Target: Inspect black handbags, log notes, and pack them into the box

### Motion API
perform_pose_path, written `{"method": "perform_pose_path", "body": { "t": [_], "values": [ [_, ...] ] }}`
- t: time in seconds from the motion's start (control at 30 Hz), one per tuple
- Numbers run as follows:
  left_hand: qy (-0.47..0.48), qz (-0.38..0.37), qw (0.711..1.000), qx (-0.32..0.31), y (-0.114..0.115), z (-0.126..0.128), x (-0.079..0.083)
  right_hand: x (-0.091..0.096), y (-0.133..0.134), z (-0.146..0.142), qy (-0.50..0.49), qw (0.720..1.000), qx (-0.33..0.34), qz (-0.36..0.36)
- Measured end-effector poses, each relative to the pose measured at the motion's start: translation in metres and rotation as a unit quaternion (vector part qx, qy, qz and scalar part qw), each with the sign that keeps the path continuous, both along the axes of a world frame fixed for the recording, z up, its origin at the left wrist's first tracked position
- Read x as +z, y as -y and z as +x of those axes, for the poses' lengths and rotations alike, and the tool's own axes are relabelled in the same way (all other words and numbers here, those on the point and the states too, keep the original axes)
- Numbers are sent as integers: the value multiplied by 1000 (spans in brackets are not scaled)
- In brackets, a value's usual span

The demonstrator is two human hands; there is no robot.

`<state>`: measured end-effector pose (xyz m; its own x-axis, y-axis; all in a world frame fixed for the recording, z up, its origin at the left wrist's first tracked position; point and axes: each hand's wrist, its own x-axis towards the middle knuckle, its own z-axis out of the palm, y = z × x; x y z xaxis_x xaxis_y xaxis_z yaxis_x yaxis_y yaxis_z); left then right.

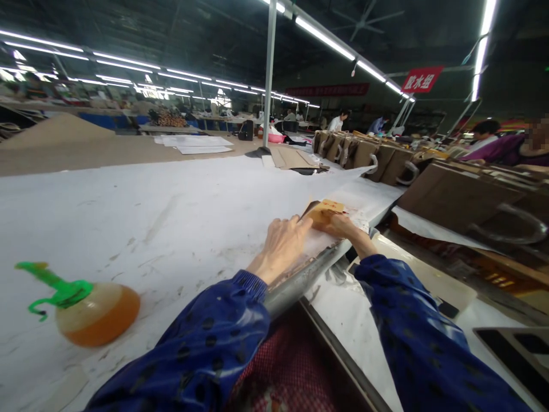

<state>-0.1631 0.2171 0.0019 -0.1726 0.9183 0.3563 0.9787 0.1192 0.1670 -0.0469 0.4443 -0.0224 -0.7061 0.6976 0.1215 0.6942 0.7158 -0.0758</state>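
Observation:
A small yellowish-tan piece with red marks [328,209] is between my hands, near the table's front edge. A darker brown strip shows along its left side. My left hand [283,243] is closed at the left side of this piece, its fingertips against the edge. My right hand [345,226] grips the right side, with the fingers bent around it and partly hidden. Far to the left, a rounded squeeze bottle [100,315] with a green spout and orange-brown liquid sits on the white table covering [150,217].
A grey rounded edge [295,286] runs along the table's front. Brown bag-like items with wrapped handles [467,197] stand in a row at right. Tan flat panels [289,158] and white sheets [195,143] lie farther back. A metal post [269,74] rises behind. Several people work at right.

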Motion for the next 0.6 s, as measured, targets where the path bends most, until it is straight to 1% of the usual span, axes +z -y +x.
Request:
{"method": "perform_pose_path", "body": {
  "t": [0.17, 0.23, 0.3, 0.4, 0.47, 0.6],
  "values": [
    [19, 9, 998, 67, 2, -14, 12, 8, 14, 1, 70, 997, 19, 4],
    [40, 17, 995, 94, 2, -21, 13, 9, 16, 3, 72, 997, 12, 12],
    [57, 21, 992, 108, 1, -27, 12, 8, 14, 8, 66, 998, 5, 11],
    [62, 9, 992, 113, 0, -33, 11, 4, 0, 18, 47, 999, 11, 0],
    [69, -7, 990, 121, 0, -37, 11, 2, -13, 26, 25, 1000, 5, 12],
    [97, -17, 984, 149, 2, -45, 13, -1, -40, 36, 3, 997, -56, 60]
  ]
}}
